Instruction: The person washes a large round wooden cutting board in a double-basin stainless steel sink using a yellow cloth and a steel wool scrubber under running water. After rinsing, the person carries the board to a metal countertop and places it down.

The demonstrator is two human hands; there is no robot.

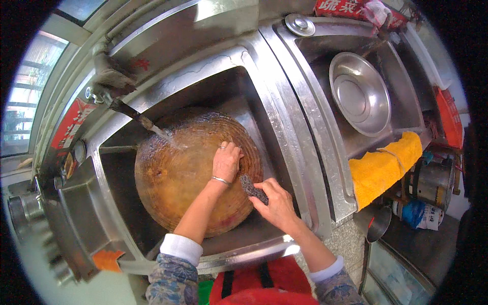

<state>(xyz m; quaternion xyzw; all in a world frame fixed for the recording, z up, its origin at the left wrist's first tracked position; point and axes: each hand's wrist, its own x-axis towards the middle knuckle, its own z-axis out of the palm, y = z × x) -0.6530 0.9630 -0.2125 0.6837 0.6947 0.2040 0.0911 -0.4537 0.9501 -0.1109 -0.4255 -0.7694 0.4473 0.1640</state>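
A thick round wooden chopping board lies in a stainless steel sink, wet and marked with ring-like grooves. Water from the faucet falls on its upper left part. My left hand, with a ring and a bracelet, rests on the board right of its middle; its fingers are curled, and what lies under them is hidden. Close by, near the board's right edge, my right hand pinches a dark metal scouring pad between thumb and fingers.
A second sink on the right holds a steel basin. A yellow towel hangs over its front rim, and a round metal lid sits at its back corner. Far left are a smaller basin and steel pots.
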